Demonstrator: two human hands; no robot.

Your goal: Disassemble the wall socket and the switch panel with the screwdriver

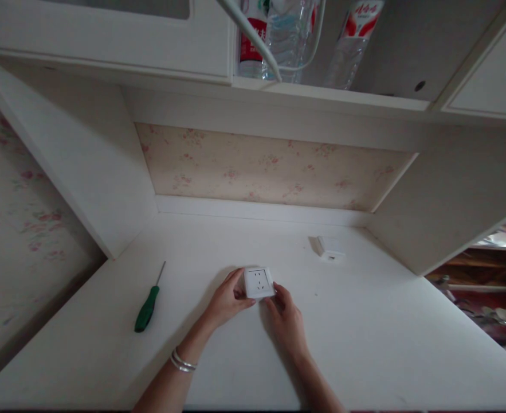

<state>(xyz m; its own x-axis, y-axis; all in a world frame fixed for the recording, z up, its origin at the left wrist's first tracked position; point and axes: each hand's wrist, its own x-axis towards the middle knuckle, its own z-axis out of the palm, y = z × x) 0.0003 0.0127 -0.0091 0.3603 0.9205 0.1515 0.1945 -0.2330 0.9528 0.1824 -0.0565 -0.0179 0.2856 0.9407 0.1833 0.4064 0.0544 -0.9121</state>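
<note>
A white wall socket [258, 283] with several slots faces up toward me near the middle of the white desk. My left hand [230, 298] grips its left side, with the thumb at the lower edge. At its lower right corner, the thumb and fingers of my right hand [286, 318] close on the edge. The underside of the socket is hidden. To the left of my hands lies a screwdriver [148, 307] with a green handle, its shaft pointing away from me. A second white box [330, 247], seemingly similar, rests farther back on the right.
White side panels [81, 149] and an overhead cabinet [106, 43] enclose the desk [364, 344]. Plastic bottles [356, 43] stand on the shelf above, behind a pale curved bar [253, 34]. Floral wallpaper [253, 166] covers the back wall.
</note>
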